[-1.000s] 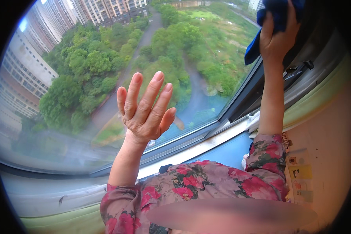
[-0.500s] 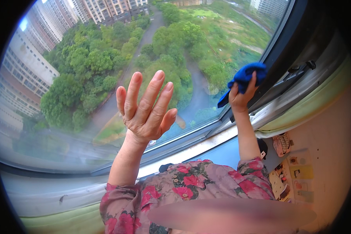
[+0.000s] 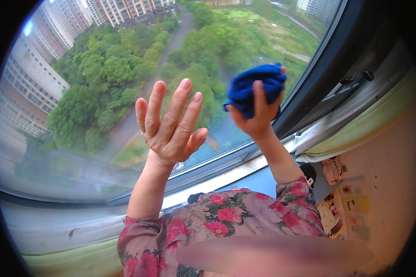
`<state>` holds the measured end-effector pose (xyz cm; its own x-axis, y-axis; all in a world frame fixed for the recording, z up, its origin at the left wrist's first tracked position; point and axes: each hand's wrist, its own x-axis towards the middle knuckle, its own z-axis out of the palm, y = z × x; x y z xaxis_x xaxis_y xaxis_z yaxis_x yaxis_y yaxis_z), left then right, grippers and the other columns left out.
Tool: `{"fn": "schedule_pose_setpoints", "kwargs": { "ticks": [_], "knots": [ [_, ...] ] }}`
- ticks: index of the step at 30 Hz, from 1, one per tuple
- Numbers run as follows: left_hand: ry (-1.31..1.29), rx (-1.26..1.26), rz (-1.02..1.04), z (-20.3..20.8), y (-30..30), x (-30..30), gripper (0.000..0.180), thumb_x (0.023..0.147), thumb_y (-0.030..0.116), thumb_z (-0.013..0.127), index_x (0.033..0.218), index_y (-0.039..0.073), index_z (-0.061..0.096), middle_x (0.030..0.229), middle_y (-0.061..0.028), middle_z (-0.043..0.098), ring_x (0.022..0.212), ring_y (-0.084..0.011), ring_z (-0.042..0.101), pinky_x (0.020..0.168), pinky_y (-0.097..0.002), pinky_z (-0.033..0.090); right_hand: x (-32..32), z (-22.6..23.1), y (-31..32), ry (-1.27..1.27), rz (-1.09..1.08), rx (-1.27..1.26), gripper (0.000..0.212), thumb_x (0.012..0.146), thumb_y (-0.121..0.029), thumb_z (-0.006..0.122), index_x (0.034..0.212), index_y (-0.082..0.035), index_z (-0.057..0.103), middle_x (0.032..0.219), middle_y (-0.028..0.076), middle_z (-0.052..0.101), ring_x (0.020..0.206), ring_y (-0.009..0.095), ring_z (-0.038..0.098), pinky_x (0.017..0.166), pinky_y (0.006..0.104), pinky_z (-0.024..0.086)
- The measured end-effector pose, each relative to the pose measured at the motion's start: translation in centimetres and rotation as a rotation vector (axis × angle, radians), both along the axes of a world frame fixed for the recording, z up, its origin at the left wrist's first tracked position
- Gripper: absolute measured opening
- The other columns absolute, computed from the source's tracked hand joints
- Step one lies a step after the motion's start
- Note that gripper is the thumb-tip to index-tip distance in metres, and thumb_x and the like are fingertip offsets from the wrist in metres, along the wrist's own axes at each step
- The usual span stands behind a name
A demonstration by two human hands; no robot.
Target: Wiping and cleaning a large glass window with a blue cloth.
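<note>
A large window pane (image 3: 97, 157) fills the space ahead of me, with trees and buildings visible through it. My left hand (image 3: 168, 127) is raised before the pane, its fingers spread and nothing in it. It looks flat against the glass, though contact is hard to judge. To the right, my right hand (image 3: 259, 117) holds a bunched blue cloth (image 3: 245, 87) up at the pane, near the dark right-hand frame (image 3: 305, 90). Part of the cloth is covered by the fingers and thumb.
A pale sill (image 3: 180, 198) runs below the pane. White and green curtains hang at the right (image 3: 351, 124) and lower left (image 3: 78, 258). A window handle (image 3: 367, 75) sticks out on the right. Flat packages (image 3: 356, 203) and a patterned pouch (image 3: 333, 170) lie lower right.
My right hand has moved left with the blue cloth, away from the right-hand frame and further over the glass. My left hand has shifted only slightly up and left.
</note>
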<state>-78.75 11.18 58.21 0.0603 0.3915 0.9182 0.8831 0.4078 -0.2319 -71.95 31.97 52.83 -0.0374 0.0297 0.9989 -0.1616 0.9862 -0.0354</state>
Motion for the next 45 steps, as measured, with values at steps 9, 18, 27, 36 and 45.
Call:
{"fn": "schedule_pose_setpoints", "kwargs": {
  "ticks": [9, 18, 27, 36, 45],
  "knots": [
    [0.031, 0.048, -0.101, -0.5, -0.3, -1.1, 0.050, 0.100, 0.042, 0.034, 0.130, 0.006, 0.051, 0.130, -0.0190, 0.056, 0.128, -0.0363, 0.048, 0.114, -0.0449, 0.023, -1.3, 4.0, -5.5, -0.079, -0.090, 0.156, 0.043, 0.072, -0.038, 0.076, 0.114, -0.033, 0.068, 0.135, 0.023, 0.047, 0.129, 0.040, 0.043, 0.106, 0.0474, 0.031],
    [-0.033, 0.068, -0.126, -0.8, 0.1, -1.1, 0.046, 0.099, 0.046, 0.038, 0.122, 0.014, 0.062, 0.129, -0.0128, 0.059, 0.130, -0.0331, 0.046, 0.116, -0.0437, 0.018, 1.6, -4.7, 3.7, -0.165, -0.114, 0.256, 0.054, 0.069, -0.030, 0.081, 0.119, -0.016, 0.063, 0.135, 0.024, 0.045, 0.130, 0.043, 0.040, 0.108, 0.0531, 0.027],
    [-0.038, 0.069, -0.099, -0.7, 0.3, -1.1, 0.045, 0.099, 0.045, 0.039, 0.119, 0.015, 0.065, 0.129, -0.0102, 0.060, 0.130, -0.0315, 0.046, 0.117, -0.0431, 0.017, 1.2, 0.5, 6.0, 0.026, -0.175, -0.178, 0.068, 0.076, -0.025, 0.072, 0.136, -0.005, 0.046, 0.133, 0.035, 0.039, 0.115, 0.054, 0.044, 0.100, 0.0535, 0.037],
    [-0.005, 0.034, -0.028, -0.6, 0.7, -0.6, 0.033, 0.089, 0.029, 0.057, 0.118, 0.015, 0.066, 0.130, -0.0047, 0.059, 0.133, -0.0307, 0.043, 0.117, -0.0437, 0.015, 1.3, -1.4, 2.3, -0.185, -0.114, 0.238, 0.053, 0.074, -0.031, 0.075, 0.124, -0.026, 0.060, 0.137, 0.028, 0.042, 0.130, 0.047, 0.038, 0.108, 0.0563, 0.025],
    [0.003, 0.044, -0.005, -0.8, 0.7, -0.2, 0.031, 0.089, 0.028, 0.058, 0.116, 0.015, 0.067, 0.129, -0.0025, 0.061, 0.131, -0.0305, 0.045, 0.117, -0.0440, 0.016, 0.4, 2.5, 4.5, 0.120, -0.058, -0.294, 0.066, 0.081, -0.027, 0.070, 0.138, -0.003, 0.045, 0.136, 0.033, 0.039, 0.121, 0.048, 0.042, 0.102, 0.0503, 0.034]
  ]
}}
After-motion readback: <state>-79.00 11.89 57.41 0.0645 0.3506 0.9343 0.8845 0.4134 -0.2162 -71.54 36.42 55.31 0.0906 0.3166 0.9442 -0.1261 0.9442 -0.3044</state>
